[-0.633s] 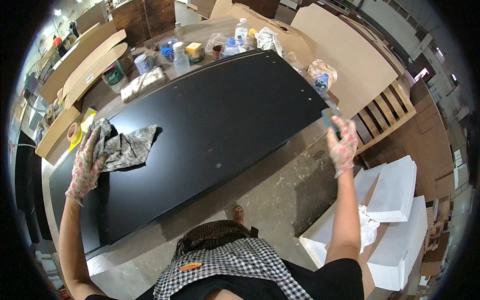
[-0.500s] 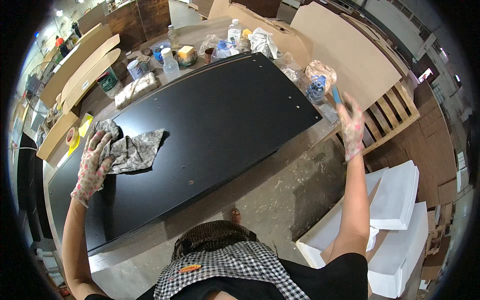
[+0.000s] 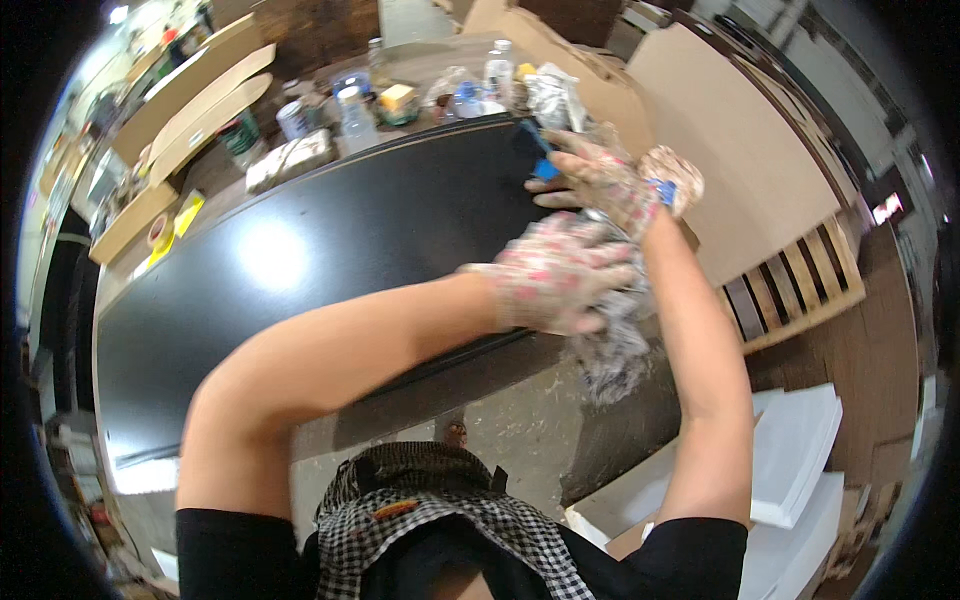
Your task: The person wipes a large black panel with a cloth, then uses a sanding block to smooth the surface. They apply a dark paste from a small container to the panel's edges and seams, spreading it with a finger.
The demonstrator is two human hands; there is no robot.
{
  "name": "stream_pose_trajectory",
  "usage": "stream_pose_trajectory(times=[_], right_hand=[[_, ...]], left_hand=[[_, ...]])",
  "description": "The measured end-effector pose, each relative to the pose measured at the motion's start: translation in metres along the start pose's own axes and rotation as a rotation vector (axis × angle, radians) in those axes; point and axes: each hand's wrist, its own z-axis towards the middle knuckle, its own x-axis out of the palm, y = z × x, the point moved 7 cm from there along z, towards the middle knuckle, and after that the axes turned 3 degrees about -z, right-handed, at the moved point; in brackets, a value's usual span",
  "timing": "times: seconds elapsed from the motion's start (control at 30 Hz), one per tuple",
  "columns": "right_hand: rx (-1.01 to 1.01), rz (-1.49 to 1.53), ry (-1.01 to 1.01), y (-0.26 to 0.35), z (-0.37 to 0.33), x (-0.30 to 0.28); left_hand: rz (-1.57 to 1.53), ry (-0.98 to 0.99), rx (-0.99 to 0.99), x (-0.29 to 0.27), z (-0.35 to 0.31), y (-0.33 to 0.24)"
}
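Note:
My left hand (image 3: 560,275), in a stained white glove with pink spots, reaches across to the right end of the black panel (image 3: 330,240). It is smeared by motion; a grey, stained rag (image 3: 610,350) goes with it, hanging past the panel's near right edge. Just beyond, my right hand (image 3: 605,180), in a matching glove, pinches a small blue tool (image 3: 545,168) over the panel's far right corner. Its exact kind is unclear. Glare lies on the panel's left half.
Along the panel's far side stand clear bottles (image 3: 498,70), cans (image 3: 293,120), a yellow sponge (image 3: 397,97) and a wrapped white bundle (image 3: 290,160). Cardboard sheets (image 3: 735,140) and a slatted wooden pallet (image 3: 800,290) are at the right. White foam-like slabs (image 3: 795,460) lie lower right.
My left hand has swept from the panel's left side to its right end, taking the rag along. My right hand has moved left, over the panel's corner, with the blue tool.

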Motion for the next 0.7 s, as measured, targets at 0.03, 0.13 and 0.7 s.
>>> stream_pose_trajectory(times=[0.03, 0.13, 0.7], right_hand=[[-0.004, -0.009, 0.017, 0.004, -0.003, 0.003], [-0.053, -0.196, -0.036, 0.017, -0.01, 0.009], [-0.057, -0.276, -0.073, -0.008, 0.012, -0.042]], left_hand=[[-0.03, 0.023, -0.008, 0.006, 0.011, -0.004], [-0.018, -0.08, -0.029, 0.002, -0.011, -0.008], [0.705, -0.524, -1.481, -0.121, -0.767, -0.119]])
